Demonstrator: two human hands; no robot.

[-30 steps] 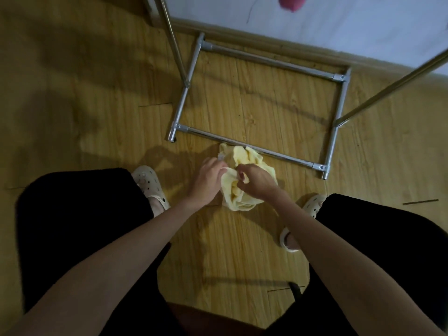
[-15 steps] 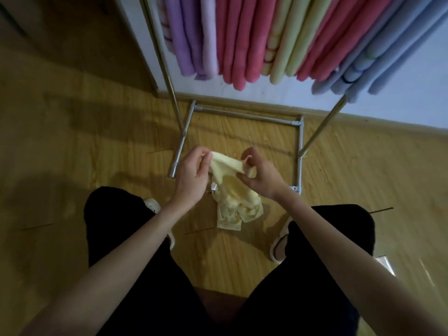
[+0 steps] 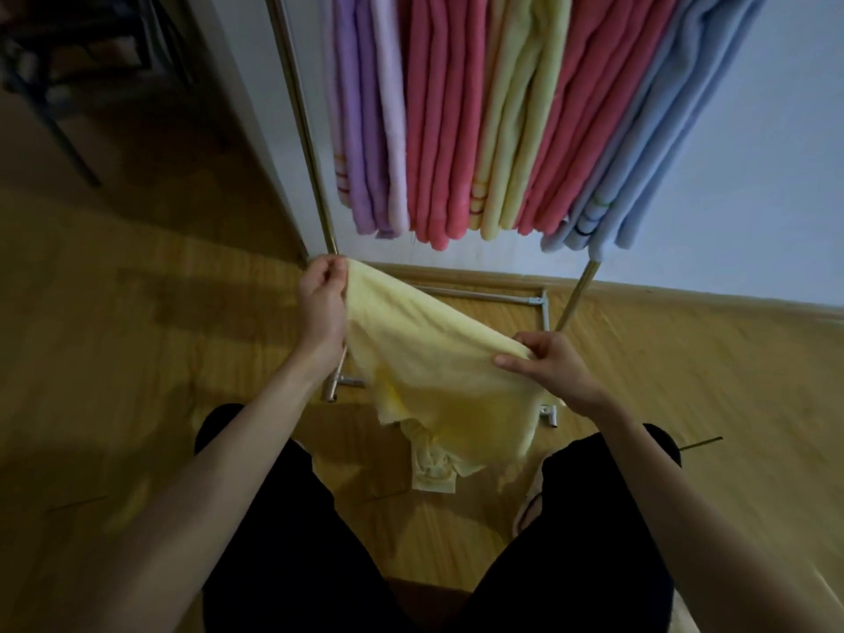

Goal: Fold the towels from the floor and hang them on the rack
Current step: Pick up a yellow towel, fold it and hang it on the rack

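Between our hands the towel (image 3: 424, 358) sags, soft and light. Our left hand (image 3: 322, 296) and right hand (image 3: 545, 367) each pinch its top edge; corners suit folding best

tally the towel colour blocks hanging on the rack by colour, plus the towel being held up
purple block: 1
pink blocks: 2
yellow-green block: 1
blue block: 1
held yellow towel: 1
total: 6

A home room, judging by the yellowish wood-plank floor (image 3: 137, 358) and pale painted wall (image 3: 753, 198) behind a chrome tube drying rack (image 3: 303, 130) hung with folded pastel towels (image 3: 438, 130).
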